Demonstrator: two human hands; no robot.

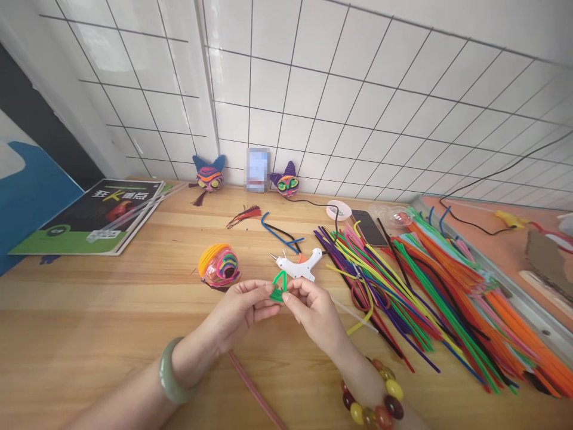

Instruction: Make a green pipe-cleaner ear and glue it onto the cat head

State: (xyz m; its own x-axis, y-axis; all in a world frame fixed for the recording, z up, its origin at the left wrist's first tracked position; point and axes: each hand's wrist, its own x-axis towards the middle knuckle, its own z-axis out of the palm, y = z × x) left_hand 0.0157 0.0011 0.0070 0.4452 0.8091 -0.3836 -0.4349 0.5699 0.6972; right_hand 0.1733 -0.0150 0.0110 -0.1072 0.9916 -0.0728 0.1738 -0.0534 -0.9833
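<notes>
Right now, two hands pinch a small bent piece of fuzzy green pipe cleaner [276, 295]

Nearest, a pale green stone bangle [165, 373] rings one wrist and a bracelet of red, yellow and brown beads [384, 416] the other, with a thin pinkish strip [256, 389] lying between the forearms. Just beyond, the left hand [244, 304] has thumb and forefinger closed on the green piece's left side; the right hand [313, 307] pinches its right side, fingers curled. The piece is above the pale wooden table [111, 310], with a triangular loop pointing up.

Beyond the left hand sits a round ball wrapped in orange and multicoloured strands [219, 264]; past the right lies a white plastic glue gun [302, 264]. A heap of multicoloured pipe cleaners [439, 298] spreads rightward. Farther back lies a reddish thread tassel [244, 216]; a blue-eared ornament [209, 177] and a purple-eared ornament [286, 182] sit near the white tiled wall [313, 89].
</notes>
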